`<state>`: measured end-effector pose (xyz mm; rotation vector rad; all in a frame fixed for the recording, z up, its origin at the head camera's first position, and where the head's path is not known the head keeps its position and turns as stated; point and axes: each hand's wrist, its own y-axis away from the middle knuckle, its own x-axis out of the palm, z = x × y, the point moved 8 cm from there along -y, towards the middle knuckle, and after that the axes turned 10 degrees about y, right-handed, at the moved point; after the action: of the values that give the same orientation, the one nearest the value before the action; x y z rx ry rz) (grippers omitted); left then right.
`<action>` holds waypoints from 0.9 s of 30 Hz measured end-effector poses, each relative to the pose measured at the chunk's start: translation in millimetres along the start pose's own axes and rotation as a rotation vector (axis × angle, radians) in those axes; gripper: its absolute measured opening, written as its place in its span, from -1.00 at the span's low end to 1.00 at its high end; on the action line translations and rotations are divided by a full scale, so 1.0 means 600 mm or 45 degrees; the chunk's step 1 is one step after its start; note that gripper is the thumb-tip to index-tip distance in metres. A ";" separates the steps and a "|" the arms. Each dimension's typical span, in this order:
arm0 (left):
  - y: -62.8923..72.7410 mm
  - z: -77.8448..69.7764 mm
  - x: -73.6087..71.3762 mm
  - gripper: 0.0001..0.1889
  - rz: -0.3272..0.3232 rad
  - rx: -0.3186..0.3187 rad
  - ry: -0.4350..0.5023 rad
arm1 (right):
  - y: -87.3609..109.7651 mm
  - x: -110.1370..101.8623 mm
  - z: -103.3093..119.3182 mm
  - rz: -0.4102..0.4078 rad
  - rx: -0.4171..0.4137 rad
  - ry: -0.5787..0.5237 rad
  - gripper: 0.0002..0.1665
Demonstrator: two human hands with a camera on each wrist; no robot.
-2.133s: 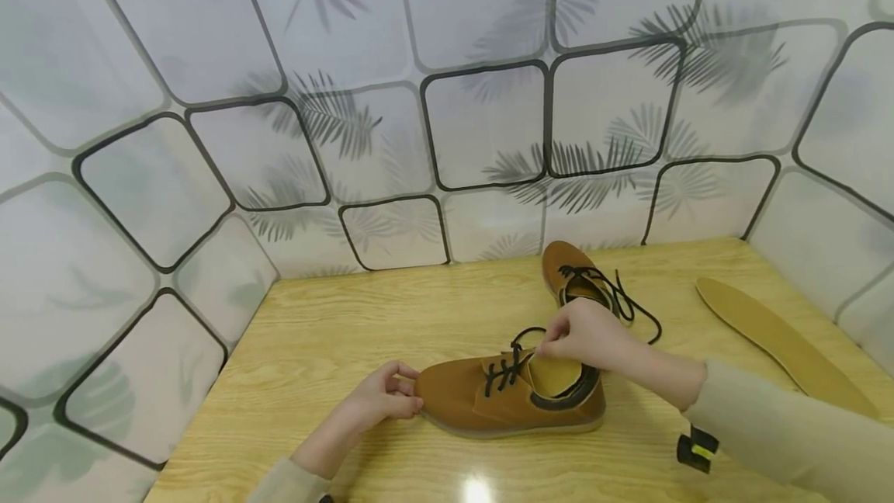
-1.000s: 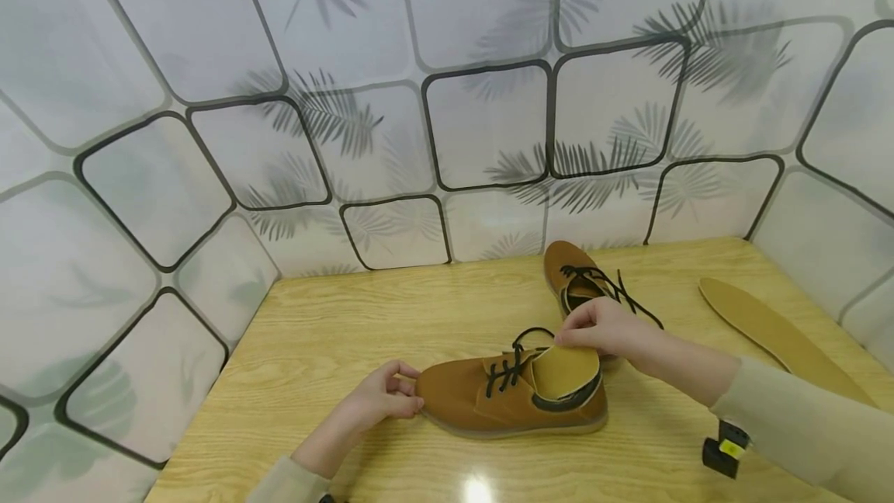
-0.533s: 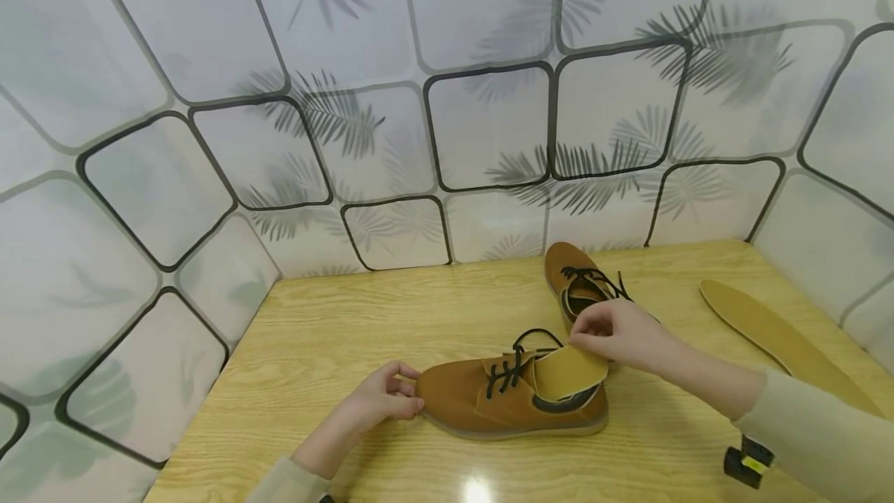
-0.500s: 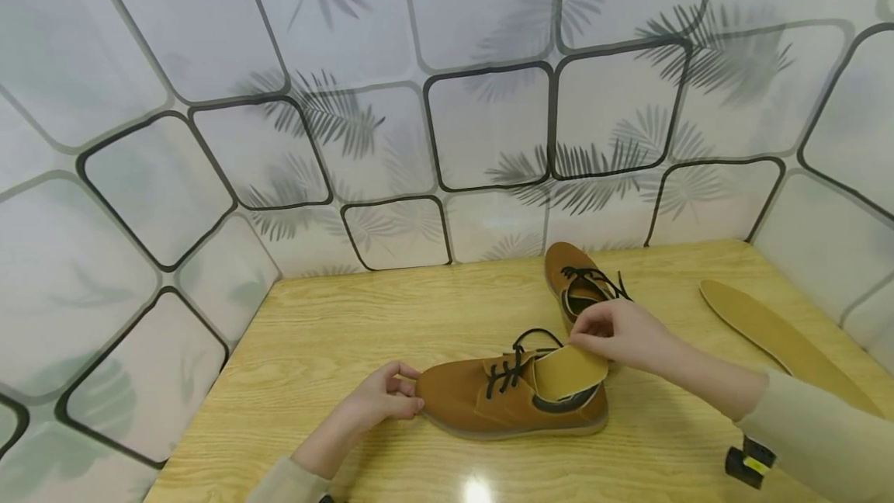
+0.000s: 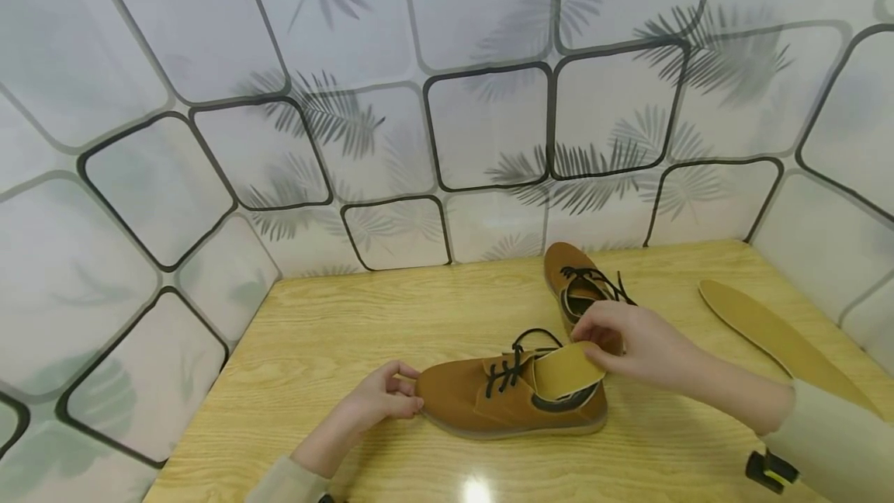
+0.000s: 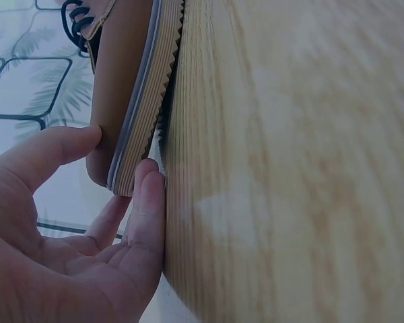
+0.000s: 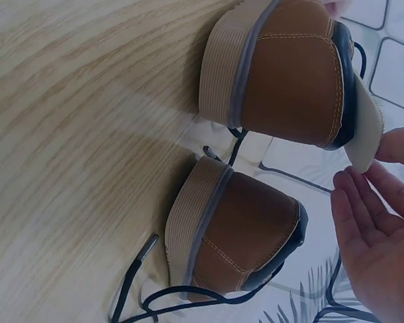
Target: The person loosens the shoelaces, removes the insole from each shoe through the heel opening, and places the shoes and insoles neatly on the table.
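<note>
A brown lace-up shoe [image 5: 447, 390] lies lengthwise on the table, toe to the left. My left hand [image 5: 377, 398] grips its toe; the left wrist view has the thumb on the upper and fingertips under the sole edge [image 6: 131, 151]. Out of the shoe's opening slants a tan insole [image 5: 562, 371], its front part hidden inside. Thumb and fingers of my right hand [image 5: 646, 348] pinch the insole's raised heel end. In the right wrist view, the insole's pale underside [image 7: 367, 128] juts past the dark heel collar [image 7: 347, 87].
Behind the right hand stands a second brown shoe [image 5: 559, 261] with loose black laces [image 7: 188, 296]. Another tan insole [image 5: 768, 324] lies flat at the right of the wooden table [image 5: 335, 317]. Patterned walls [image 5: 489, 130] enclose the back and sides.
My right hand has moved right, past the shoe's heel, drawing the insole's end back and tilting it lower over the collar. The left hand and shoe stay in place.
</note>
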<state>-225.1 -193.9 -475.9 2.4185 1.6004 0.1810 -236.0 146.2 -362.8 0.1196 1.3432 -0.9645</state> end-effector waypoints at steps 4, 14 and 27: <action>0.000 0.001 0.000 -0.48 0.004 -0.001 0.002 | 0.000 -0.006 0.015 -0.051 -0.119 0.079 -0.63; 0.000 0.002 0.000 -0.46 -0.003 -0.004 -0.006 | 0.015 -0.009 0.036 -0.142 -0.423 0.347 -0.72; 0.000 0.001 -0.001 -0.46 -0.004 0.018 -0.014 | 0.032 -0.003 0.076 -0.285 -0.775 0.574 -0.54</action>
<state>-224.9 -194.3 -476.4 2.4233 1.6059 0.1562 -188.9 132.9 -356.8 -0.3009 2.0480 -0.6908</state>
